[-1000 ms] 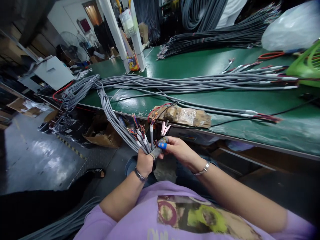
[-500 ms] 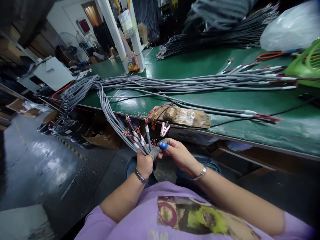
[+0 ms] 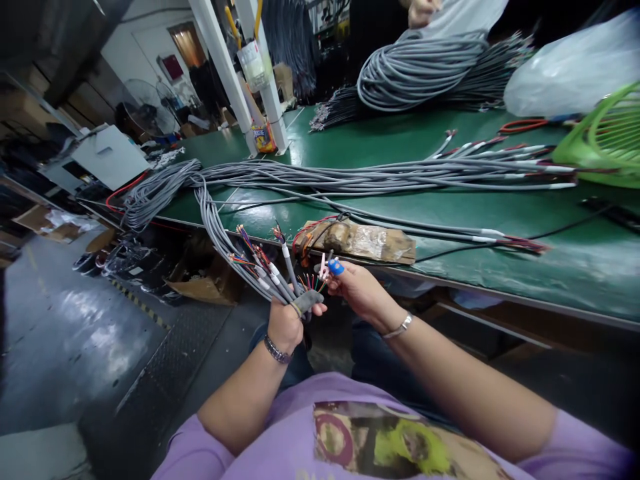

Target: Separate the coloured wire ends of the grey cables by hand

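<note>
My left hand (image 3: pixel 286 325) is closed round a bundle of grey cables (image 3: pixel 215 223) near their stripped ends. Coloured inner wires (image 3: pixel 260 257) fan out above white sleeves, and a grey cover is on my left thumb. My right hand (image 3: pixel 363 290), with a blue cover on one digit, is closed in a pinch beside thin coloured wire ends (image 3: pixel 313 282). A pink clip (image 3: pixel 323 265) stands at its fingertips, partly hidden. Whether the fingers grip the clip or a wire, I cannot tell. Just behind lies a taped wooden block (image 3: pixel 367 241) at the table edge.
More grey cables (image 3: pixel 310 175) stretch across the green table (image 3: pixel 280 217). A coiled grey cable (image 3: pixel 423 73) lies at the back under another person's hand (image 3: pixel 424 12). A green basket (image 3: pixel 600 143) and a clear plastic bag (image 3: pixel 575 70) are at right. White posts (image 3: pixel 220 60) rise behind.
My right hand has moved up and away from my left thumb to the pink clip. At the back, the coiled cable has come to rest in clearer view, with another person's hand above.
</note>
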A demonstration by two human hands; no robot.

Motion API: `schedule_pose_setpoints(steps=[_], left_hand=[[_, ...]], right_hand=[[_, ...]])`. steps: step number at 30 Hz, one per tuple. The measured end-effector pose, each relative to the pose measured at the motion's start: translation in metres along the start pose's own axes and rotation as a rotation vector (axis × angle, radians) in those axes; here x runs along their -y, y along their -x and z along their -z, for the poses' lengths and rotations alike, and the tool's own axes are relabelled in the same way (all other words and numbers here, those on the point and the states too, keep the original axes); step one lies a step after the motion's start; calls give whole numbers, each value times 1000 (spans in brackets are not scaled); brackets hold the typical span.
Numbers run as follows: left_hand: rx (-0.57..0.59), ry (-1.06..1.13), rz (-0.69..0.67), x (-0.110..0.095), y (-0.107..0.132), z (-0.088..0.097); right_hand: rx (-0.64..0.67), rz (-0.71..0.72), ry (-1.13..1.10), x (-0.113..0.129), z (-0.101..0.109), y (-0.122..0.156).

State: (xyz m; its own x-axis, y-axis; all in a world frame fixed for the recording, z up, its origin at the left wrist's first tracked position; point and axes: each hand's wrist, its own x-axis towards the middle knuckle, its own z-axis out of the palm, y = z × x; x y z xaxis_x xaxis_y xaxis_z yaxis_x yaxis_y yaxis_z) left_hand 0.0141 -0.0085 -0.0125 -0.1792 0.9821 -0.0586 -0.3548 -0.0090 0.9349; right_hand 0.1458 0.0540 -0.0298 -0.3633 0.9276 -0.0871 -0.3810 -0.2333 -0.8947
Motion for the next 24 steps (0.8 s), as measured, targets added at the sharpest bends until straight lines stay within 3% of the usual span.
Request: schedule_pose_setpoints(steps=[3, 9, 17, 24], left_hand=[[37, 1, 28, 0, -5, -2], [60, -35, 14, 8, -11, -2], [74, -49, 28, 14, -14, -2], [41, -41, 11, 7, -6, -4]], right_hand=[[-119, 121, 104, -5, -2, -2], [52, -48, -192, -9, -3, -8], [0, -44, -235, -10, -8, -12], [21, -161, -341, -5, -6, -4]])
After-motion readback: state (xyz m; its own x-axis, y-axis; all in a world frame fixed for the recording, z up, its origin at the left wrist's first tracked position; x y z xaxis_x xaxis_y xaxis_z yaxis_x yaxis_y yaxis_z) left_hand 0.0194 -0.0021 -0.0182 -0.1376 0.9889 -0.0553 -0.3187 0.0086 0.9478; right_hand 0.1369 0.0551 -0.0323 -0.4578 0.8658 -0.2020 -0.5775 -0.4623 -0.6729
